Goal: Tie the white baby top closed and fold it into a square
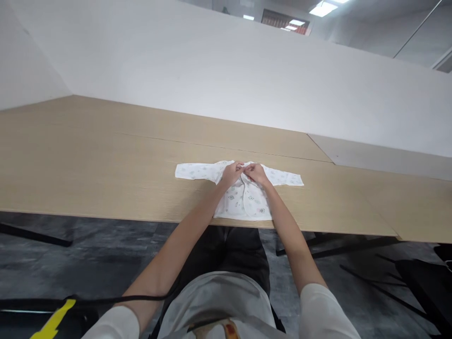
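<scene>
A small white baby shirt [235, 200] with a faint printed pattern lies spread flat, its sleeves stretched out to both sides and its hem near the table's front edge. At the neckline, my left hand [232, 173] has its fingers closed on the shirt's collar. Right beside it, my right hand [256, 173] pinches the fabric at the same spot, fingertips nearly meeting those of the left. What exactly lies between the fingertips, a fastener or only cloth, is too small to make out.
The shirt rests on a long wooden table [106, 165] backed by a white wall [212, 70]. A grey panel [388, 153] is set in at the back right. Below right stands a black chair [420, 282]; a black cable [141, 297] runs at lower left.
</scene>
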`<state>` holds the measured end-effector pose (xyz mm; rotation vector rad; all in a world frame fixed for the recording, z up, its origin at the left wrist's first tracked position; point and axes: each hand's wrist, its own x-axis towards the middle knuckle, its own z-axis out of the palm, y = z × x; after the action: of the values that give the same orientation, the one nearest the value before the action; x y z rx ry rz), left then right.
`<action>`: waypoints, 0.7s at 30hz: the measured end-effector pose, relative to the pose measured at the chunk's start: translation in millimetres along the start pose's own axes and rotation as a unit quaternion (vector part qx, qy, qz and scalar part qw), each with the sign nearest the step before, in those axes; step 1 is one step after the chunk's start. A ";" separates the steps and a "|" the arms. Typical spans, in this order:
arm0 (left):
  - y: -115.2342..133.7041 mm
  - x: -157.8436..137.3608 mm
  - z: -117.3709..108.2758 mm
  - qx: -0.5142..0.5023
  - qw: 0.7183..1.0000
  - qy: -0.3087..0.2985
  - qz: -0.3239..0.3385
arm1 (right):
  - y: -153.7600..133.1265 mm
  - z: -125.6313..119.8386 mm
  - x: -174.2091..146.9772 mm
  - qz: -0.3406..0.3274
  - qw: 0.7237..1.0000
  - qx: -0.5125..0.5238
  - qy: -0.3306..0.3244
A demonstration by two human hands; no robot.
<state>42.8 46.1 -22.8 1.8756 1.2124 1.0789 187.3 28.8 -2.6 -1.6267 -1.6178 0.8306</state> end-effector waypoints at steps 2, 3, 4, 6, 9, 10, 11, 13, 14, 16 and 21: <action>-1.0 2.0 0.4 0.003 1.000 -0.001 0.004 | 0.8 3.3 0.2 0.003 1.000 0.029 0.011; -1.2 2.8 0.2 0.007 1.000 0.003 0.007 | 0.7 4.8 -0.1 0.002 0.999 0.044 0.018; -1.0 3.3 -0.1 0.010 1.000 0.008 0.010 | 0.2 5.9 -0.5 0.001 0.998 0.058 0.026; 0.3 3.5 -1.1 0.018 1.000 0.020 0.014 | -1.8 6.8 -1.7 -0.001 0.996 0.081 0.035; 2.6 2.6 -2.5 0.027 0.999 0.026 0.017 | -4.6 5.3 -2.9 0.012 0.994 0.106 0.035; 2.9 2.3 -2.7 0.031 0.999 0.028 0.017 | -4.9 4.5 -2.9 0.019 0.993 0.112 0.035; 2.8 2.2 -2.8 0.037 0.999 0.028 0.018 | -4.7 3.8 -2.6 0.026 0.992 0.115 0.035; 1.6 2.6 -3.1 0.057 0.998 0.024 0.023 | -3.0 3.1 -1.4 0.035 0.992 0.112 0.036; 0.7 3.1 -3.6 0.073 0.997 0.019 0.026 | -1.7 3.4 -0.5 0.037 0.993 0.104 0.035; -0.7 4.3 -5.2 0.123 0.992 0.012 0.036 | 0.6 5.0 1.2 0.035 0.996 0.068 0.041; 3.0 1.8 -11.1 0.271 0.962 0.002 0.023 | -0.9 10.9 3.1 0.009 0.995 -0.069 0.068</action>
<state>34.5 47.6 -14.7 2.3131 1.5904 0.8217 177.9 32.2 -7.9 -1.7571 -1.5963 0.6146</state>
